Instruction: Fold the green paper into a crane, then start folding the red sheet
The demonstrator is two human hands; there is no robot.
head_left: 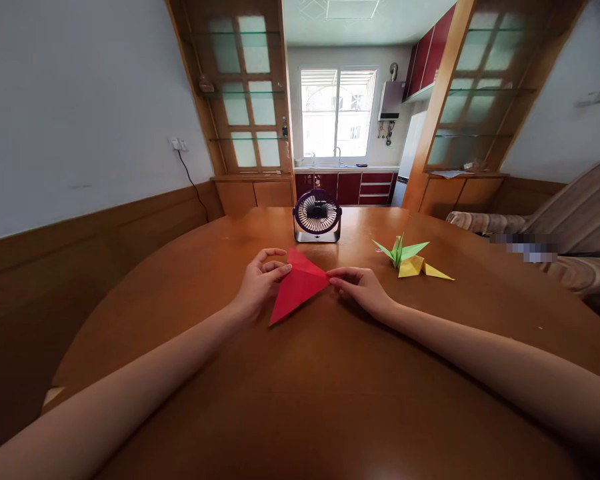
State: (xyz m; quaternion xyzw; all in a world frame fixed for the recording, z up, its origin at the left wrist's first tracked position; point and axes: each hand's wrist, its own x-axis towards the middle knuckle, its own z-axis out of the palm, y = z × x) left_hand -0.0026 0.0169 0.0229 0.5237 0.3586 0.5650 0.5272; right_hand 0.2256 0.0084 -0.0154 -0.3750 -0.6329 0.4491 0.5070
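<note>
A sheet of red origami paper (pixel 301 285), folded into a triangle-like shape, is held over the middle of the wooden table. My left hand (pixel 261 277) pinches its left edge between thumb and fingers. At the paper's right corner, my right hand (pixel 361 288) grips the tip with thumb and forefinger. One point of the paper hangs toward me at the lower left. To the right of my right hand lie a green folded paper crane (pixel 400 252) and a yellow folded paper piece (pixel 416 268), the green one partly overlapping the yellow.
A small purple desk fan (pixel 317 215) stands on the table (pixel 300 413) just beyond the paper. A striped armchair (pixel 570 213) is at the right. Behind the table are wooden shelf units with glass shelves (pixel 245 91) and a kitchen with a window (pixel 337 113).
</note>
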